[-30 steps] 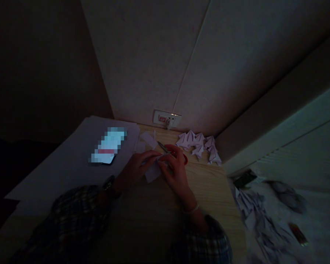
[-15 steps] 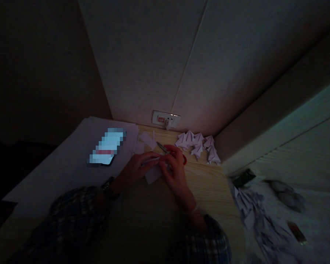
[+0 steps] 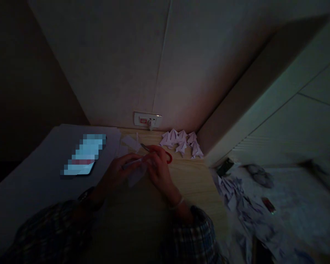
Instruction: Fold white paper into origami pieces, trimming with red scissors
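In dim light my left hand (image 3: 118, 171) and my right hand (image 3: 158, 169) meet over a small white piece of paper (image 3: 136, 176) on a wooden desk (image 3: 192, 179). Both hands pinch the paper along its top edge, fingers closed on it. Red-handled scissors (image 3: 165, 154) lie on the desk just behind my right hand, blades pointing back left. A cluster of several folded white paper shapes (image 3: 181, 141) sits at the back of the desk near the wall.
A lit phone (image 3: 83, 154) rests on large white sheets (image 3: 43, 172) at the left. A wall socket (image 3: 147, 119) is behind the desk. To the right, lower down, lie scattered paper pieces (image 3: 236, 194) and small dark objects.
The view has shifted, so everything sits further left in the frame. My hands stay together on the paper with little change in grip.
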The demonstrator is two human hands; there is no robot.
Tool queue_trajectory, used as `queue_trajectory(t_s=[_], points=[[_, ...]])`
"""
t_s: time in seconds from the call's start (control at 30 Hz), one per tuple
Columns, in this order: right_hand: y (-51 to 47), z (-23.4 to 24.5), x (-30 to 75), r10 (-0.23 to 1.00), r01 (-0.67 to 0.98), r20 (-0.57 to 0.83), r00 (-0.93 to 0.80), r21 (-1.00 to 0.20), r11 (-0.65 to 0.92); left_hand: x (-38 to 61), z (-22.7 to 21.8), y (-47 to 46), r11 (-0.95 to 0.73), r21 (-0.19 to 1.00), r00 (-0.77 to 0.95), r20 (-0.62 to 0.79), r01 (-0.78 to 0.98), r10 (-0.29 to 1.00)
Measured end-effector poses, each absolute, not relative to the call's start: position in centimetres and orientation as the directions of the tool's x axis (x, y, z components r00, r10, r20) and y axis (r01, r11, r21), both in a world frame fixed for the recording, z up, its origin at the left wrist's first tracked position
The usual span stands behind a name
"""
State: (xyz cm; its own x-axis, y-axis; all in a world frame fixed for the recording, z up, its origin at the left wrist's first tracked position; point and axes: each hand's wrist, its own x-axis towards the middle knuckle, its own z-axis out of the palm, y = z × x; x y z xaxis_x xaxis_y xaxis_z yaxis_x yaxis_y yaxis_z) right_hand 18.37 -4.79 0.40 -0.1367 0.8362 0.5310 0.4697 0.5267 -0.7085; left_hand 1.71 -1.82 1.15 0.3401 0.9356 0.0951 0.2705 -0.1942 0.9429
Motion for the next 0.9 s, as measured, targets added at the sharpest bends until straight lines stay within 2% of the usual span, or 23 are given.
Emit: queue_trajectory(t_s=[0.23, 0.4, 0.63, 0.9], points=[[-4.1, -0.2, 18.6, 0.889, 0.38, 0.457, 0.011, -0.825, 0.419, 1.6, 1.1, -1.6, -0.172, 0.947, 0.348, 0.07, 0.271, 0.935], [-3.9, 0.2, 18.7, 0.894, 0.359, 0.447, -0.015, -0.832, 0.422, 1.7, 1.3, -1.7, -0.158, 0.957, 0.391, 0.053, 0.241, 0.919], [-4.2, 1.1, 18.6, 0.943, 0.268, 0.333, -0.011, -0.907, 0.324, 1.5, 1.5, -1.9, -0.189, 0.952, 0.414, 0.076, 0.239, 0.907], [-4.2, 1.1, 18.6, 0.961, 0.186, 0.277, -0.014, -0.943, 0.275, 2.0, 1.7, -2.4, -0.185, 0.959, 0.394, 0.089, 0.213, 0.915]])
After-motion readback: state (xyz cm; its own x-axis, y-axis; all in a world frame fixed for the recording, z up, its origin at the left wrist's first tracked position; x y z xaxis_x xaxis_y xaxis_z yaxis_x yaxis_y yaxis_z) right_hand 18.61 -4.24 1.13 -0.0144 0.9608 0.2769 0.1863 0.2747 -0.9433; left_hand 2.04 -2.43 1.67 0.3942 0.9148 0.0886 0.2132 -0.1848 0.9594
